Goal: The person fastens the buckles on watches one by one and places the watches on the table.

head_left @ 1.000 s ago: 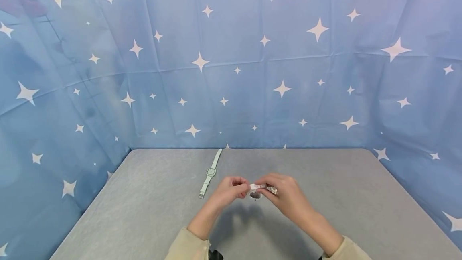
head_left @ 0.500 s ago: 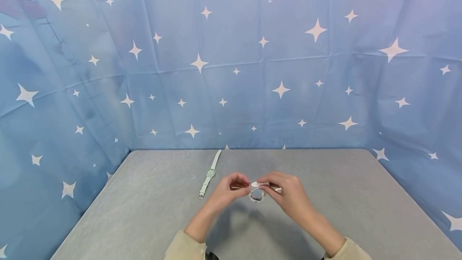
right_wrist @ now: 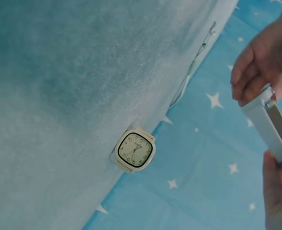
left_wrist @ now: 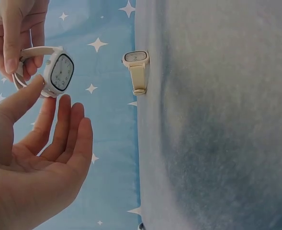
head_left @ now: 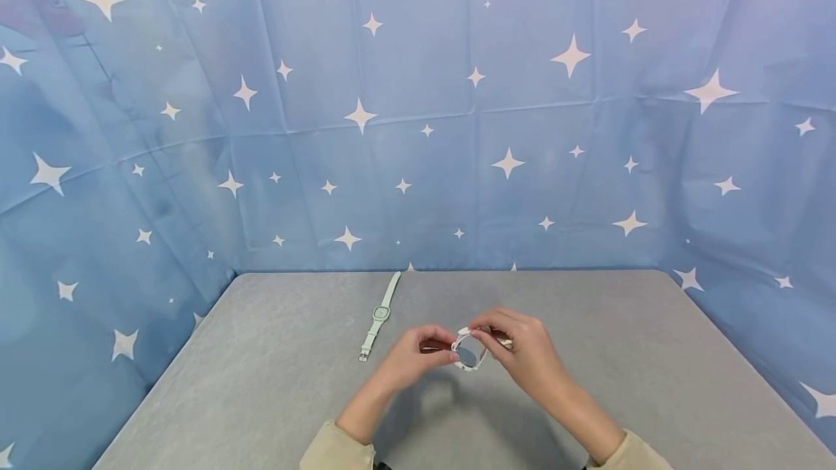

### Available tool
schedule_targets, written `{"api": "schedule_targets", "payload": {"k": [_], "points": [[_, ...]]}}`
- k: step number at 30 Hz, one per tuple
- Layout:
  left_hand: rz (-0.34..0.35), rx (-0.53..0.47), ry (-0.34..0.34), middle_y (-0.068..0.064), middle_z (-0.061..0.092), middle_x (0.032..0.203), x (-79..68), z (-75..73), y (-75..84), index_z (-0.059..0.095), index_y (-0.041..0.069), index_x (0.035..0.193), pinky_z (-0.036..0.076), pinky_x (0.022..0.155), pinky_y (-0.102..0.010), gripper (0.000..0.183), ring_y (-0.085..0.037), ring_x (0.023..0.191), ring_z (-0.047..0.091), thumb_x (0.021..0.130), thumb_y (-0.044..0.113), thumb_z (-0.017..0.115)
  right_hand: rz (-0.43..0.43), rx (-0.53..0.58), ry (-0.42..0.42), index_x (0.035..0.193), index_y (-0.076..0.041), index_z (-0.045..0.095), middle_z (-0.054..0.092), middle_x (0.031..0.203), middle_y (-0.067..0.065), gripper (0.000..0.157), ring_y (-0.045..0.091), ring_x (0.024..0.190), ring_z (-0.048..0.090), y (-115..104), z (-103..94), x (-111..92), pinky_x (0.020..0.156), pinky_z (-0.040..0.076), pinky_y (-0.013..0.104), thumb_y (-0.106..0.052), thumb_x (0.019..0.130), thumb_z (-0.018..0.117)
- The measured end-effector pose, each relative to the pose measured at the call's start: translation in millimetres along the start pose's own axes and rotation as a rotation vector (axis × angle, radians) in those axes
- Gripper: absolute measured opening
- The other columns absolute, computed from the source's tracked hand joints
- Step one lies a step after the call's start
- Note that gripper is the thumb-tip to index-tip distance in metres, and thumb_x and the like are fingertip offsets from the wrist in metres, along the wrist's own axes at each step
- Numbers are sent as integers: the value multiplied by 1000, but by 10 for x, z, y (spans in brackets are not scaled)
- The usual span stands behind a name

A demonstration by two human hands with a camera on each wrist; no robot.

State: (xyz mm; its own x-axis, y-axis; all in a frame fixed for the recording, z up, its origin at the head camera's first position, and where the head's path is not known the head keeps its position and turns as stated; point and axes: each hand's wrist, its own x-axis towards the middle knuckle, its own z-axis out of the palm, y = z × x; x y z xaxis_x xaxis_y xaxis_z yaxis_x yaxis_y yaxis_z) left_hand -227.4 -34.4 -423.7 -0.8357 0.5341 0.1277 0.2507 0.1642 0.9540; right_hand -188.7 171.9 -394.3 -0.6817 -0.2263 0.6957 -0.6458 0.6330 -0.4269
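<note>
A white wristwatch [head_left: 467, 351] is held up between both hands, its strap bent into a loop and its dial facing away from the head camera. My left hand [head_left: 413, 354] pinches the watch case with thumb and index finger; the other fingers extend loosely in the left wrist view. There the square dial [left_wrist: 62, 73] shows, and my right hand [left_wrist: 23, 33] holds the strap. In the head view, my right hand [head_left: 519, 347] grips the top right of the loop. Fingers hide part of the strap and buckle.
A pale green wristwatch [head_left: 381, 312] lies stretched out on the grey table [head_left: 294, 354], left of the hands. Another cream watch [right_wrist: 135, 149] lies near the table's edge in the right wrist view. A blue star-patterned curtain [head_left: 418, 151] stands behind the table.
The watch between the hands has turned and its looped strap now shows as a rounder ring. My left hand has dropped slightly and closed its thumb and finger on it. The table watch has stayed put.
</note>
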Motion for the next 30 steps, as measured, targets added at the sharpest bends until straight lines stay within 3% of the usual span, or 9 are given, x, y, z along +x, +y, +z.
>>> {"api": "schedule_targets", "payload": {"k": [9,20,30], "points": [[-60,-11,49,-19,72,107,12,3,-8,71,-1,109,53,80,-19,23,-7,92,66,92,14,70,26,-16,6,92,-16,74,70,86,-10,13,1,76,68,4,1,-10,68,56,14,-6,83,78],[-13,-21,79,-21,70,104,11,10,35,69,-2,107,51,79,-20,22,-6,86,62,94,16,68,43,-5,-57,94,-17,76,69,89,-12,12,0,76,66,15,-2,-25,68,57,16,-9,85,77],[36,-41,85,-27,68,103,23,40,32,66,-7,108,49,77,-18,23,-7,84,61,95,12,66,-18,-42,-64,94,-17,76,68,90,-11,13,0,76,64,32,-6,-23,67,56,16,-7,85,76]]}}
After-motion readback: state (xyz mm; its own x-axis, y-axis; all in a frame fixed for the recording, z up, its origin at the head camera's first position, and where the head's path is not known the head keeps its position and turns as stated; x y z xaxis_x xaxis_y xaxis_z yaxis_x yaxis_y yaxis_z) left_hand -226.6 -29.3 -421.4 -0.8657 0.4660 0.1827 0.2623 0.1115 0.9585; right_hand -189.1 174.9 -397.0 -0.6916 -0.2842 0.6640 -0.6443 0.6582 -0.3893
